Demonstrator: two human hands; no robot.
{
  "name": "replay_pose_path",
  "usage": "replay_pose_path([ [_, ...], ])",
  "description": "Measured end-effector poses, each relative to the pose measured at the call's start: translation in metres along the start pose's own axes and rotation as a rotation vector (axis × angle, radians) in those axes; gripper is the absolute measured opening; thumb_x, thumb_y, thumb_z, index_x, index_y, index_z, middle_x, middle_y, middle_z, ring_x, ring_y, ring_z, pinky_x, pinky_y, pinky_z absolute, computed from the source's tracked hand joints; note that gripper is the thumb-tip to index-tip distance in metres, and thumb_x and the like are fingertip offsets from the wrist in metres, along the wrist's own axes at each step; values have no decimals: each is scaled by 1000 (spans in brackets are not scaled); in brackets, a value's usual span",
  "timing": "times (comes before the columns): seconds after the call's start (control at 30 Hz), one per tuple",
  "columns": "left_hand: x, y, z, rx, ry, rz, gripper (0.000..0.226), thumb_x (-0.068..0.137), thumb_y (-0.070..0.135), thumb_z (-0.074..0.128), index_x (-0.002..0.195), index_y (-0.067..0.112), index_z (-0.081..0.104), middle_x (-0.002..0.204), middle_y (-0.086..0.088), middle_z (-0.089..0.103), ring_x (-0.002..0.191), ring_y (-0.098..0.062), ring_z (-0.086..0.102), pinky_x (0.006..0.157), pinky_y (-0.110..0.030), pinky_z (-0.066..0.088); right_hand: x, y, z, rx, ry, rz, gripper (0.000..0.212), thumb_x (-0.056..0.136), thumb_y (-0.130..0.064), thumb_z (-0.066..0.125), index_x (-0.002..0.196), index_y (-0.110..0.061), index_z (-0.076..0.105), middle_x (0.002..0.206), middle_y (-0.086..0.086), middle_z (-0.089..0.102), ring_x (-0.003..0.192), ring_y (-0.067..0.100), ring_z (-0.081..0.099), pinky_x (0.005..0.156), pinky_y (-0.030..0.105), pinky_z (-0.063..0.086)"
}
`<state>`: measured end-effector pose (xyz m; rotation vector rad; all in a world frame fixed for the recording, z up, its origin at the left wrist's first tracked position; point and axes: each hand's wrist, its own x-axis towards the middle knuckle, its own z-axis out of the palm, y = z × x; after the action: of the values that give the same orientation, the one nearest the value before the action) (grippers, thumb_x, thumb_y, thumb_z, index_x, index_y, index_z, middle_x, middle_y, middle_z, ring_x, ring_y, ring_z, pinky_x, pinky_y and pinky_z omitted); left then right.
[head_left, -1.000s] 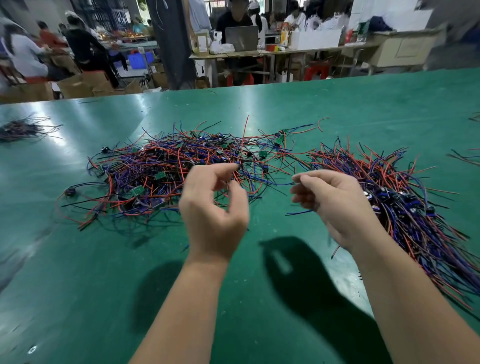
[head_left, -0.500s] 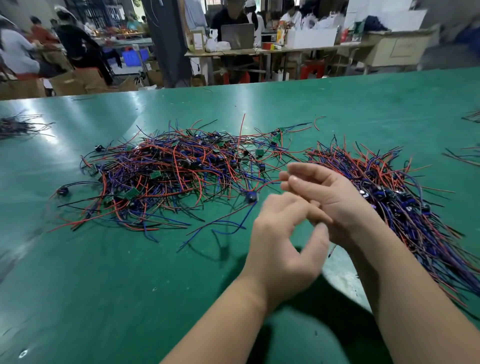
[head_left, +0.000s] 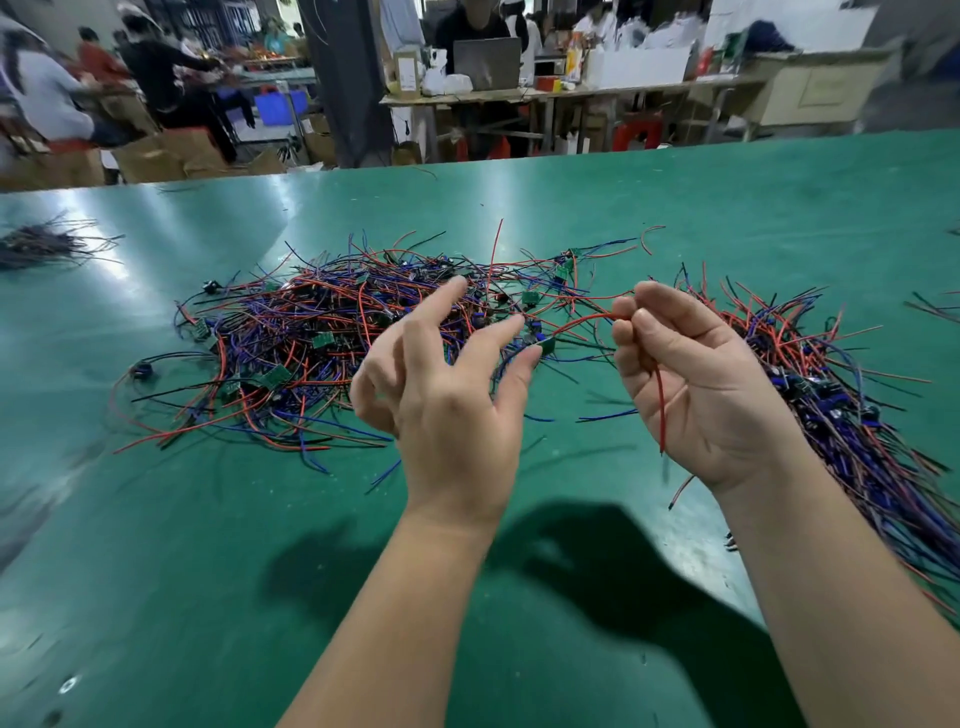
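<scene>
While the right hand (head_left: 696, 384) pinches the red wire (head_left: 582, 323) above the counter (head_left: 156, 545), the left hand (head_left: 447, 395) hovers spread, holding nothing; a hard pull may drag the tangled pile (head_left: 311, 332), since the wire's far end runs into it.

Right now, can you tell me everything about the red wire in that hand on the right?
The red wire is thin, bendy and looks plastic-coated. The right hand pinches it between thumb and fingertips. One end hangs down across the palm; the other curves left toward a small green board by the tangled wire pile. Whether it joins that board is unclear.
</scene>
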<state>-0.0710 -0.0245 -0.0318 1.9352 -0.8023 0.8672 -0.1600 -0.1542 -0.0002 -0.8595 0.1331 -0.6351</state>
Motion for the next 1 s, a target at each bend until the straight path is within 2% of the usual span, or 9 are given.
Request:
replay_pose_path([
  [0.2,5,-5,-1,-196,-229,-113,28,82,37,68,105,22,73,98,4,73,94,-18,65,90,-47,42,1,-3,-1,68,8,-2,23,69,-3,58,71,-16,77,78,1,73,66,7,67,61,14,53],
  [0.3,5,-3,-1,-254,-206,-91,22,85,35,64,96,19,74,93,5,71,91,-22,65,82,-51,47,0,-6,0,73,-6,-8,18,61,-6,66,72,-17,77,78,1,73,67,7,67,62,14,53],
  [0.37,4,-3,0,-345,-200,-150,21,88,36,61,87,18,72,82,12,68,83,-16,64,81,-41,49,1,-5,-4,33,-5,-15,18,65,-4,66,71,-18,76,78,1,73,68,7,68,63,14,53],
  [0.47,4,-3,4,-572,-279,-380,20,91,29,63,74,19,68,66,10,70,63,-4,65,67,-21,51,4,1,-13,-488,124,-134,31,76,8,63,64,-19,72,70,-2,69,65,9,63,65,21,49],
  [0.57,4,-5,7,-645,-281,-494,19,89,22,66,70,27,69,64,7,71,55,-9,65,63,-27,55,4,9,-18,-1299,264,-433,23,74,2,63,66,-19,70,73,0,60,64,12,52,66,25,41],
  [0.7,1,-8,7,-549,-221,-355,8,86,22,70,82,24,77,72,8,73,61,-11,65,65,-31,55,0,18,-8,-1351,68,-302,20,68,-12,54,59,-23,68,72,-5,53,61,5,46,57,14,32],
  [0.8,0,-5,8,-463,-178,-255,17,84,20,71,99,12,76,87,10,73,69,10,58,71,-20,52,2,26,-14,-1577,173,-246,20,74,-8,60,78,-24,72,113,5,49,104,19,45,87,18,29],
  [0.9,0,-5,7,-411,-130,-215,18,83,19,71,100,11,76,81,14,70,62,9,55,65,-17,49,-2,17,-10,-1582,382,-580,21,70,-12,58,86,-19,72,121,12,46,110,31,42,96,33,30],
  [1.0,-1,-6,6,-343,-134,-152,19,83,14,71,101,9,75,87,2,74,68,-1,60,68,-13,46,-6,12,-5,-1404,274,-941,17,66,-3,50,65,-6,67,79,9,56,74,22,50,68,29,40],
])
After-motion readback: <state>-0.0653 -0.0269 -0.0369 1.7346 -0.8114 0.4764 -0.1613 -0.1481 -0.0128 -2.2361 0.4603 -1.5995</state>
